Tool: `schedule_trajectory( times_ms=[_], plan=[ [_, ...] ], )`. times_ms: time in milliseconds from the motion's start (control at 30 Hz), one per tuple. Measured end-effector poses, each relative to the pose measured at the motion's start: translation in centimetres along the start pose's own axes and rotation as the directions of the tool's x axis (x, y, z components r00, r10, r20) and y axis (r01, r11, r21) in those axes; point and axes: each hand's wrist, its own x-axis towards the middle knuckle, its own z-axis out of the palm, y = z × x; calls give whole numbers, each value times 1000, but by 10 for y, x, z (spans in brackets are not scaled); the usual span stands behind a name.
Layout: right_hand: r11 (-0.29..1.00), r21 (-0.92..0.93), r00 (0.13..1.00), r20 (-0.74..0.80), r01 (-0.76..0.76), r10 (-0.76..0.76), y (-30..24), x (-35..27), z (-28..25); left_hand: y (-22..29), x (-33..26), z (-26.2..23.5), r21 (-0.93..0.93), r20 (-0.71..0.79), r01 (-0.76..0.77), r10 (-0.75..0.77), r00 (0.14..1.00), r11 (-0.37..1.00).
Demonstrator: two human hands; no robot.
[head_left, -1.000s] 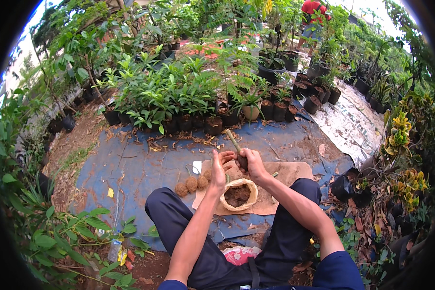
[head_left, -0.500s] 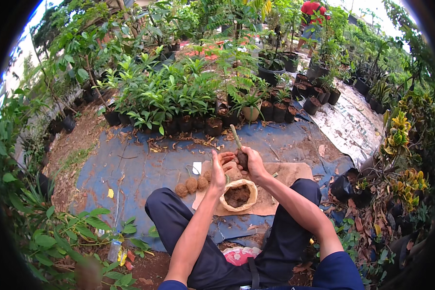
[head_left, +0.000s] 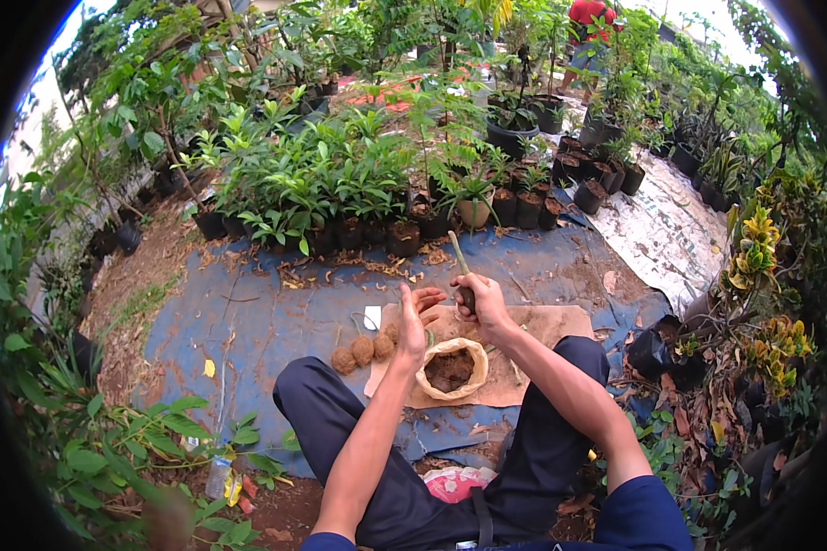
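My right hand point(head_left: 489, 305) is closed around a dark clump of soil point(head_left: 469, 296) at the base of a bare green stem cutting point(head_left: 458, 253), which points up and away. Beside it, my left hand point(head_left: 415, 321) is held with its fingers stretched out and nothing in it. Below both hands stands a pale bag point(head_left: 482, 376) with a rolled rim, holding loose brown soil point(head_left: 448, 371). It rests on a brown sheet point(head_left: 560, 321). To its left lie several brown fibrous balls point(head_left: 363, 349), some with a thin stem showing.
A blue tarp point(head_left: 220, 312) covers the ground, strewn with dry leaves. Potted plants point(head_left: 322, 174) line its far side. A small white piece point(head_left: 372, 318) lies near the balls. A plastic bottle point(head_left: 218, 477) is at lower left. Another person point(head_left: 590, 37) stands far back.
My hands have drawn apart; the left fingers are off the soil clump. My right hand now wraps the clump more fully, and the stem stands slightly further right.
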Motion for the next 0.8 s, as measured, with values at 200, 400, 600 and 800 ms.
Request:
schedule_trajectory(
  times_ms=[200, 400, 600, 800],
  plan=[
    [998, -64, 1000, 10, 11, -10, -1, 0, -3, 1, 0, 0, -1, 3, 0, 0, 1000, 1000],
    [979, 191, 998, 14, -67, 65, -13, -6, 6, -1, 1, 0, -12, 5, 3, -3, 1000, 1000],
    [982, 169, 985, 160, -87, 60, -21, -6, 3, -2, 2, -2, -35, 13, 15, -14, 1000, 999],
    [908, 366, 978, 107, -204, 177, -11, 1, 0, -2, 1, -2, -50, 7, 17, -17, 1000, 999]
  ],
)
